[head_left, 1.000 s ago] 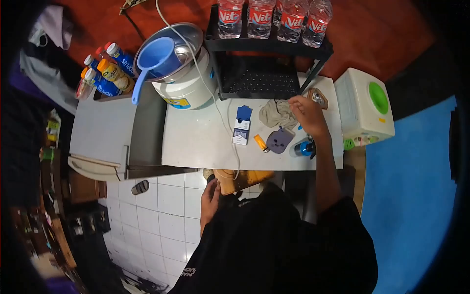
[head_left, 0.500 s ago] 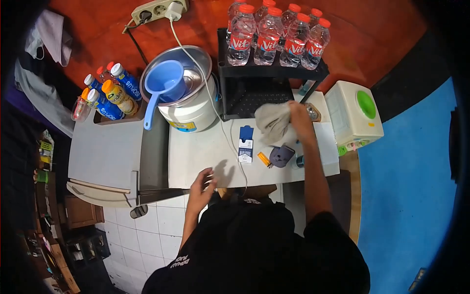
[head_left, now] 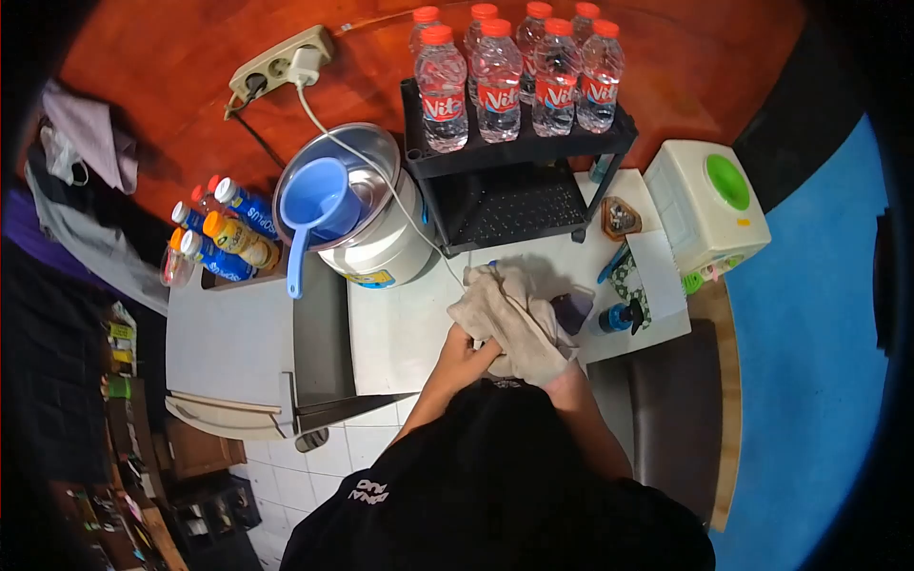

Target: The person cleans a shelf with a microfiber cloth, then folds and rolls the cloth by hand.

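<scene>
A crumpled beige cloth (head_left: 512, 322) hangs between my two hands, low over the white table (head_left: 390, 333). My left hand (head_left: 468, 360) is closed on its lower left edge, thumb on top. Of my right hand (head_left: 562, 373) only a part shows at the cloth's lower right; its fingers are hidden under the fabric. Just right of the cloth lies a dark pouch (head_left: 572, 310), partly covered. The cloth and hands hide the spot where the cigarette pack and orange lighter lay.
A black rack (head_left: 519, 152) bears several water bottles. Left of it, a blue dipper (head_left: 319, 198) rests in a metal bowl on a white container. A cable crosses there. At right are a small blue bottle (head_left: 617, 317), papers and a cream dispenser (head_left: 700, 205).
My right hand has brought the cloth down and toward my body. My left hand has moved right and taken hold of it. The view has shifted.
</scene>
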A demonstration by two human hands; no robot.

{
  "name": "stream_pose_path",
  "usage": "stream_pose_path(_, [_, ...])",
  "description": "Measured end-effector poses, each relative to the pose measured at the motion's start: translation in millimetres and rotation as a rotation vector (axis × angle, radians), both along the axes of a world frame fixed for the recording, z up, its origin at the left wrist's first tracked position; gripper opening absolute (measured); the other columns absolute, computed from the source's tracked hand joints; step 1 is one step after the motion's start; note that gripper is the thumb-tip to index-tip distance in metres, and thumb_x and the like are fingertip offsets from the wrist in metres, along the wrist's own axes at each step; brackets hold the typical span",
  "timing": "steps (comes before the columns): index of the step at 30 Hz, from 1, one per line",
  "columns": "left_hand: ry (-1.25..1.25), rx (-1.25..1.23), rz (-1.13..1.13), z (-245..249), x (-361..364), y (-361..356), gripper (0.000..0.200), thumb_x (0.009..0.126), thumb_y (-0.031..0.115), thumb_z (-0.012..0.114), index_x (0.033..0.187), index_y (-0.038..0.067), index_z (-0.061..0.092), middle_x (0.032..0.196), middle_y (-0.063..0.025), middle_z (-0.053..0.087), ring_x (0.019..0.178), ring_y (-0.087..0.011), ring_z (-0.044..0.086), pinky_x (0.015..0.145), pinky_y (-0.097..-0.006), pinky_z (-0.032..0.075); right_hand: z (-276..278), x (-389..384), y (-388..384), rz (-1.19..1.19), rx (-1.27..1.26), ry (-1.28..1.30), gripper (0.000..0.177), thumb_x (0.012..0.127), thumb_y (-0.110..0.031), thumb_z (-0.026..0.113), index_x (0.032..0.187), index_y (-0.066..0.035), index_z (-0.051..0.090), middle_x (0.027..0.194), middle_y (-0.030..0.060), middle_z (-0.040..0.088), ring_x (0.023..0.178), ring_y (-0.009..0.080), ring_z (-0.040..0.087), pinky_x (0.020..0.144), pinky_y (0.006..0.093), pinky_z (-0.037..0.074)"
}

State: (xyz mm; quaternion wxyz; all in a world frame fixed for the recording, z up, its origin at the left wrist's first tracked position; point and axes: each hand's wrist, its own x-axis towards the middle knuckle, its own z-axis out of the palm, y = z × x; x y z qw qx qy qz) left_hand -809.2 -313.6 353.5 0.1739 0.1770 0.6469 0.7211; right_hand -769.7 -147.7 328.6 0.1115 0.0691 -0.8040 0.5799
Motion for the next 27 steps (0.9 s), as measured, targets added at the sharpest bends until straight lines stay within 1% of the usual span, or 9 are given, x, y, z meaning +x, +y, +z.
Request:
stream_pose_path(7, [-0.026, -0.139, 0.015, -39.9, -20.1, -13.1, 0.052, 0.087, 0.007, 0.066, 0.134, 0.001, 0.048, 0.129, -0.0112, 0.056, 0.122, -0.0204, 0.051, 0.101, -0.0346, 0.041, -21.0, -3.2, 2.2, -0.283, -1.357, -0.352, 0.034, 0.097, -0.024, 0.051, 0.124, -0.004, 0.051, 0.113, 0.0016, 0.059, 0.088, 0.0141, 0.060, 0.077, 0.0280, 0.049])
stream_pose_path(14, [-0.117, -0.156, 0.151, -38.7, -72.4, 7.5, 0.041, 0.093, 0.014, 0.067, 0.129, 0.003, 0.052, 0.122, -0.0062, 0.059, 0.112, -0.0163, 0.055, 0.095, -0.0297, 0.044, -30.9, -108.7, 34.8, 0.099, -1.119, 0.225, 0.051, 0.098, -0.039, 0.051, 0.140, -0.012, 0.044, 0.136, 0.0084, 0.051, 0.128, 0.0209, 0.047, 0.103, 0.0347, 0.044])
stream_pose_path(15, [-0.112, -0.171, 0.131, -42.4, -80.8, 9.7, 0.041, 0.093, 0.014, 0.067, 0.129, 0.003, 0.052, 0.122, -0.0062, 0.059, 0.112, -0.0163, 0.055, 0.095, -0.0297, 0.044, -41.9, -128.5, 26.2, -0.030, -1.211, 0.168, 0.049, 0.097, -0.036, 0.053, 0.137, -0.009, 0.046, 0.132, 0.0083, 0.053, 0.121, 0.0205, 0.052, 0.101, 0.0343, 0.045])
stream_pose_path(17, [-0.124, -0.212, 0.030, -58.8, -101.0, 8.8, 0.048, 0.092, 0.018, 0.068, 0.133, 0.002, 0.048, 0.131, -0.0110, 0.050, 0.115, -0.0205, 0.053, 0.094, -0.0316, 0.046, -160.0, -183.1, 42.5, -0.187, -1.319, 0.127, 0.048, 0.096, -0.032, 0.055, 0.135, -0.006, 0.047, 0.127, 0.0082, 0.056, 0.114, 0.0200, 0.056, 0.098, 0.0338, 0.047])
stream_pose_path(18, [-0.042, -0.300, -0.072, -65.3, -111.5, 7.0, 0.054, 0.092, 0.022, 0.068, 0.136, 0.000, 0.045, 0.132, -0.0152, 0.049, 0.117, -0.0234, 0.053, 0.096, -0.0330, 0.045, -232.7, -243.1, 15.8, -0.456, -1.051, 0.079, 0.047, 0.097, -0.031, 0.054, 0.138, -0.009, 0.046, 0.131, 0.0088, 0.054, 0.120, 0.0223, 0.053, 0.101, 0.0341, 0.044])
stream_pose_path(20, [-0.158, -0.385, -0.015, -72.0, -117.1, 9.7, 0.060, 0.092, 0.023, 0.068, 0.139, 0.000, 0.040, 0.134, -0.0171, 0.048, 0.118, -0.0255, 0.053, 0.097, -0.0339, 0.045, -108.3, -241.8, -7.0, -0.298, 0.022, -0.459, 0.060, 0.094, -0.044, 0.052, 0.139, -0.003, 0.048, 0.138, 0.0116, 0.052, 0.119, 0.0229, 0.053, 0.101, 0.0361, 0.042])
stream_pose_path(23, [-0.540, -0.103, 0.472, -79.9, -125.5, 22.2, 0.081, 0.094, 0.033, 0.064, 0.151, 0.004, 0.014, 0.143, -0.0204, 0.039, 0.118, -0.0294, 0.053, 0.097, -0.0423, 0.045, -97.4, -282.5, -27.2, -0.347, 0.035, -0.449, 0.060, 0.094, -0.043, 0.052, 0.138, -0.004, 0.049, 0.138, 0.0113, 0.052, 0.120, 0.0227, 0.052, 0.102, 0.0365, 0.041])
stream_pose_path(25, [-0.588, -0.072, 0.592, -107.2, -143.9, 20.7, 0.071, 0.096, 0.039, 0.060, 0.148, 0.006, 0.023, 0.147, -0.0184, 0.036, 0.128, -0.0381, 0.044, 0.103, -0.0426, 0.042, -89.0, -300.5, -45.5, -0.358, 0.091, -0.427, 0.059, 0.093, -0.043, 0.052, 0.138, -0.005, 0.049, 0.139, 0.0111, 0.052, 0.121, 0.0225, 0.051, 0.103, 0.0369, 0.040])
stream_pose_path(27, [-0.616, -0.098, 0.558, -112.1, -157.1, 23.9, 0.063, 0.099, 0.039, 0.055, 0.145, 0.005, 0.028, 0.146, -0.0142, 0.038, 0.131, -0.0340, 0.042, 0.103, -0.0430, 0.042, -90.5, -306.0, -64.4, -0.338, 0.158, -0.421, 0.058, 0.092, -0.042, 0.053, 0.138, -0.006, 0.050, 0.139, 0.0108, 0.052, 0.122, 0.0223, 0.051, 0.103, 0.0373, 0.038])
